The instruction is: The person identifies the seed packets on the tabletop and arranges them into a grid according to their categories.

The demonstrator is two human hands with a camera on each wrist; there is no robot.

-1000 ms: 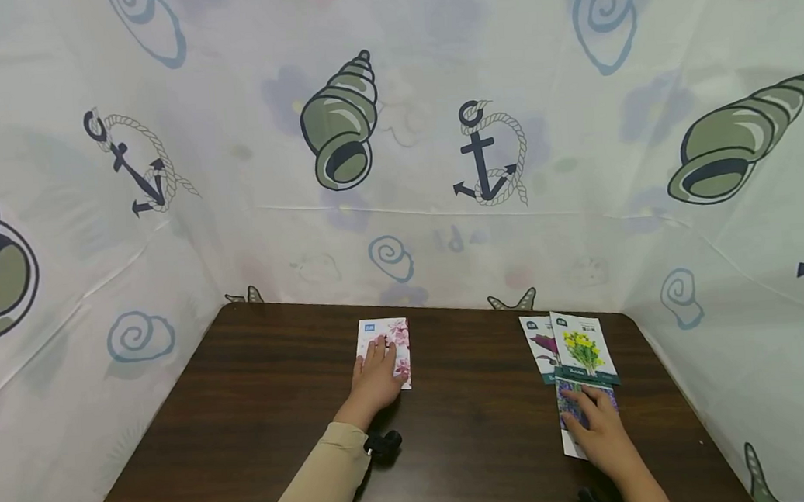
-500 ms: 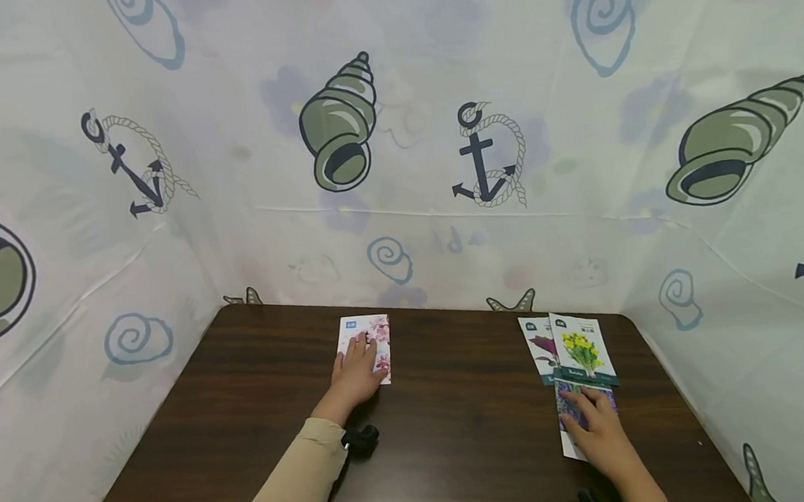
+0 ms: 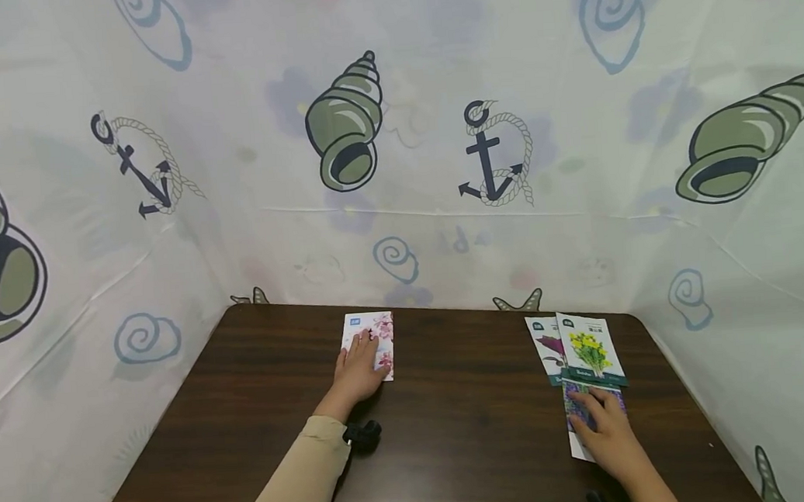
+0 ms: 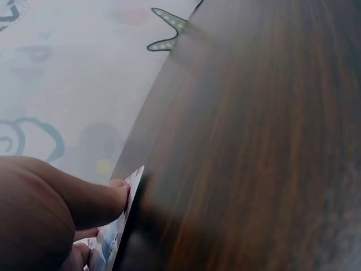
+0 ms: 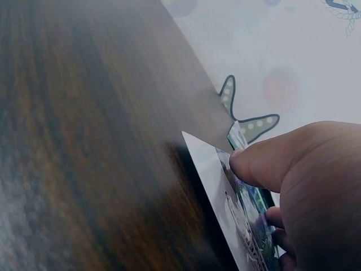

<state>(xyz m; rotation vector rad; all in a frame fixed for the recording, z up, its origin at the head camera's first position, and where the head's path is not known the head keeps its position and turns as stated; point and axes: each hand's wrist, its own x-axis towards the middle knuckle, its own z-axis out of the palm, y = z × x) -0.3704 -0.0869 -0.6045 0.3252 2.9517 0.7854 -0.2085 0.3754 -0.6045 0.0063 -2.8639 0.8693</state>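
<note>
In the head view, my left hand (image 3: 357, 371) lies over a pink-blossom seed packet (image 3: 383, 326) near the far edge of the table, its fingers spread on the face. The left wrist view shows the thumb (image 4: 117, 195) touching the packet close to its edge. My right hand (image 3: 609, 432) rests with bent fingers on a purple-flower packet (image 3: 574, 393) at the right, whose near end is white. The right thumb (image 5: 245, 162) touches that packet's face in the right wrist view. Beyond it lie a yellow-flower packet (image 3: 588, 347) and a partly covered dark-purple packet (image 3: 544, 342).
The dark wooden table (image 3: 457, 434) has rounded far corners. A white cloth (image 3: 438, 264) printed with shells and anchors hangs behind and at both sides. Black wrist cameras (image 3: 363, 434) are worn on the arms.
My left hand has slid the pink-blossom packet to the left and slightly farther away, then slowed. My right hand and its packets keep their place. The head view has shifted a little.
</note>
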